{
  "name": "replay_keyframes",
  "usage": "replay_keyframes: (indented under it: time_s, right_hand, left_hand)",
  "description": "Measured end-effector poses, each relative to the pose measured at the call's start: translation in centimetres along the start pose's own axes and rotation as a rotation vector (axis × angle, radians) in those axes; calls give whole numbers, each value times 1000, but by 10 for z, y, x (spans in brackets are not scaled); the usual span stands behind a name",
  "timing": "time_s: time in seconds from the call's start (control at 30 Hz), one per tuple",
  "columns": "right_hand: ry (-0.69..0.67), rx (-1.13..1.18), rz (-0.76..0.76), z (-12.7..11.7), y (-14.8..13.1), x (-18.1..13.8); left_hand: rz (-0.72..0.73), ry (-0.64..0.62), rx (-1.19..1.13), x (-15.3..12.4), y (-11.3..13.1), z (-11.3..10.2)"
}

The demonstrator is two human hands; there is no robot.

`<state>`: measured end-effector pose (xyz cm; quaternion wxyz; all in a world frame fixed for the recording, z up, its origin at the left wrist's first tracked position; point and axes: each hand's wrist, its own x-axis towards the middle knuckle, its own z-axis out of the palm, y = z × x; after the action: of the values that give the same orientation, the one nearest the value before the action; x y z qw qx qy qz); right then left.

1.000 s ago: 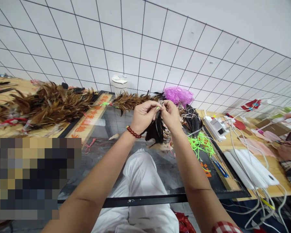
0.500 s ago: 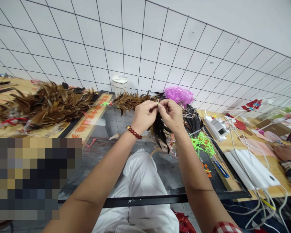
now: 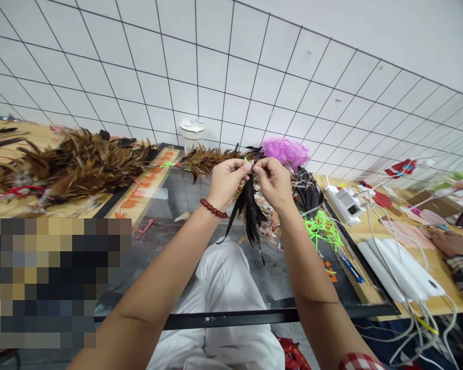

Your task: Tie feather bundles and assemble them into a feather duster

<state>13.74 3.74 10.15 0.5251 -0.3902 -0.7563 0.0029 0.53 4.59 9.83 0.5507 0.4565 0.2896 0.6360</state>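
My left hand (image 3: 228,185) and my right hand (image 3: 273,184) meet over the glass-topped frame (image 3: 150,267), fingertips pinched together. Between them hangs a bunch of black feathers (image 3: 250,213), tips downward, its quill ends caught in both pinches. A short bit of bright green string (image 3: 246,160) sticks up at my left fingertips; how it is wound is hidden. Behind my hands lies a strand of brown feathers (image 3: 208,161) with green and red ties at its left end. More black feathers (image 3: 308,190) lie right of my right hand, beside loose green string (image 3: 322,229).
A large pile of brown feathers (image 3: 88,164) covers the left. A white lidded cup (image 3: 192,133) and pink plastic bag (image 3: 285,152) stand by the gridded wall. A blue cutter (image 3: 352,267), power strip (image 3: 343,204), white box and cables lie right, near another person's hand (image 3: 453,242).
The black feather bunch now hangs straighter and lower between my fingers, more of it showing. My left fingers have shifted slightly at the quill ends.
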Motion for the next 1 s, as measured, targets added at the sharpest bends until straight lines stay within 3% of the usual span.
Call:
replay_keyframes:
  time_s: [0.17,0.33,0.53,0.63,0.73,1.0]
  right_hand:
    - [1,-18,-14,-6,1,1]
    - [10,222,122,-6,5,0]
    - [-17,556,333,6,3,1]
    - [66,624,410,9,2,2]
    - [60,654,424,9,2,2]
    - [-156,615,466,4,3,1]
  left_hand:
    - [-51,-18,-19,1,-1,0]
    - [-39,-49,-39,1,0,-2]
    - [275,-114,179,-1,0,-2]
    - [449,-21,422,-3,-3,-1]
    - [596,97,599,-5,-10,-2]
    - [715,123,740,-4,-22,-9]
